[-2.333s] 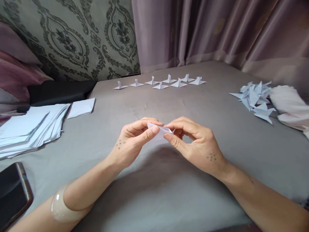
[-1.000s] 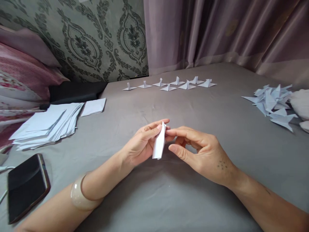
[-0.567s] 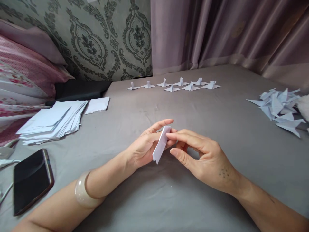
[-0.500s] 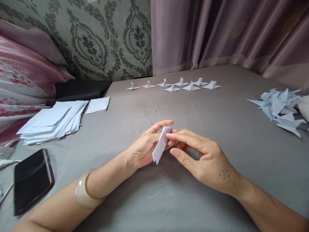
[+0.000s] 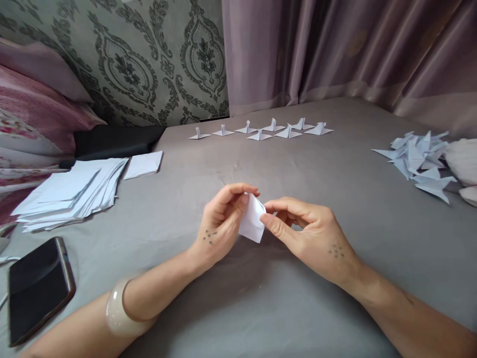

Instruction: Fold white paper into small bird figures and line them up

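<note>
A small folded piece of white paper [image 5: 253, 221] is held up between both hands, its broad face turned toward me. My left hand [image 5: 221, 226] grips its upper left edge, thumb in front and fingers curled over the top. On the paper's right edge, my right hand [image 5: 311, 236] pinches with thumb and forefinger. The fingers behind the paper are partly hidden. Both hands are raised over the grey cloth surface [image 5: 238, 308].
Several folded paper pieces [image 5: 260, 134] stand in rows at the back. Folded paper shapes [image 5: 419, 156] are heaped at right beside a pale soft object [image 5: 464, 161]. To the left are a stack of paper [image 5: 70, 194], a smaller paper pile [image 5: 144, 164] and a phone [image 5: 39, 288].
The paper has turned from a narrow, edge-on strip to a broader face. My left hand has rolled over and closed on it, and my right thumb now presses on its edge. The view has shifted slightly.
</note>
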Tool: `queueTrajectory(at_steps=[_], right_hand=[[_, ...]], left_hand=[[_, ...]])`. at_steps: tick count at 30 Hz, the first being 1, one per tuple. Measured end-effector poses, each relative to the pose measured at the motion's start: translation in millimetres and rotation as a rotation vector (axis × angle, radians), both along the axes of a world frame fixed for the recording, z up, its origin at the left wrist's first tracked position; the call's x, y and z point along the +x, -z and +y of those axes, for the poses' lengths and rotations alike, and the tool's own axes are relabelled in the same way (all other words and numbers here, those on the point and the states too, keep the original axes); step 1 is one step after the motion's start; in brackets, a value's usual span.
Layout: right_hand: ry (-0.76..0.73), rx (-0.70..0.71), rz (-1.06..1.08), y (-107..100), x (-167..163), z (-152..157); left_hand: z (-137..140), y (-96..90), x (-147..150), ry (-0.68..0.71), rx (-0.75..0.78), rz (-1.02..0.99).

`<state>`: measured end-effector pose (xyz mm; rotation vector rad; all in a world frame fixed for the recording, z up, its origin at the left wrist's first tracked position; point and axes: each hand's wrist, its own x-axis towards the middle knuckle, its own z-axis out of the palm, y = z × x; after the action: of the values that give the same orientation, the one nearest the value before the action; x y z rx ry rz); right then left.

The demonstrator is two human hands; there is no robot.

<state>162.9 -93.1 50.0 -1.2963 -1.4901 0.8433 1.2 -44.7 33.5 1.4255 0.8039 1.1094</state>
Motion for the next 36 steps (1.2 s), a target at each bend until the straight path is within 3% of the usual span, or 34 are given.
queueTrajectory(at_steps=[16,20,36], right_hand=[[0.051,0.022,-0.028,2.5,4.5,-0.2],[0.072,0.003,-0.033,1.1,4.6,-0.5],[0.134,0.332,-0.197,8.4,1.9,0.5]], left_hand=[[0.6,-2.0,0.0,0.053,0.181,-0.088],[0.6,-2.6,1.0,0.057,0.130,-0.113],[4.6,-4.0,-0.7,0.010,0.027,-0.137]])
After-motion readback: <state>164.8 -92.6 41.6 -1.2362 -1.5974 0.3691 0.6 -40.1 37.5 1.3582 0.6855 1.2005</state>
